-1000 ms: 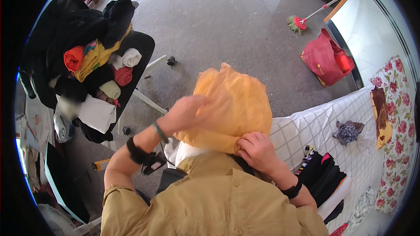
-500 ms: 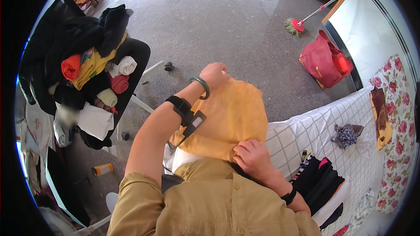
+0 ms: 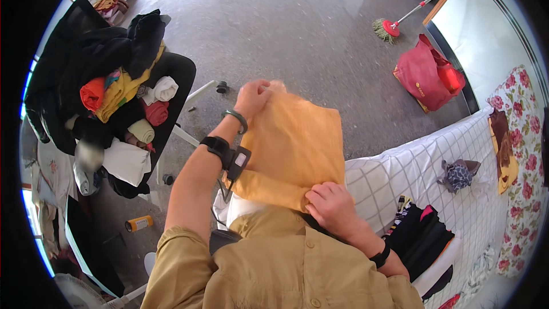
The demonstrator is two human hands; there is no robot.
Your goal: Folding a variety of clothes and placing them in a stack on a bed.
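Note:
A yellow-orange cloth [image 3: 294, 137], possibly a garment, lies spread over my lap. Its near edge is folded over into a thick band. My left hand [image 3: 254, 97] grips the far left corner, with the fingers closed on the fabric. At the right end of the folded band, my right hand [image 3: 331, 203] is closed on the cloth. A green bangle [image 3: 235, 119] and a black wrist device [image 3: 229, 159] are on my left arm; a black band [image 3: 380, 253] circles my right wrist.
On the left, a black chair [image 3: 182, 71] bears piled clothes [image 3: 123, 94]. A checked bed sheet [image 3: 377, 180] at the right holds folded dark clothes [image 3: 420, 243] and a crumpled patterned cloth [image 3: 458, 175]. A red bag [image 3: 426, 77], a mop [image 3: 386, 30] and an orange canister [image 3: 139, 224] are on the floor.
My left hand has moved to the left, drawing the far left corner of the cloth with it, so the cloth lies flatter and squarer. My right hand stays at the folded band.

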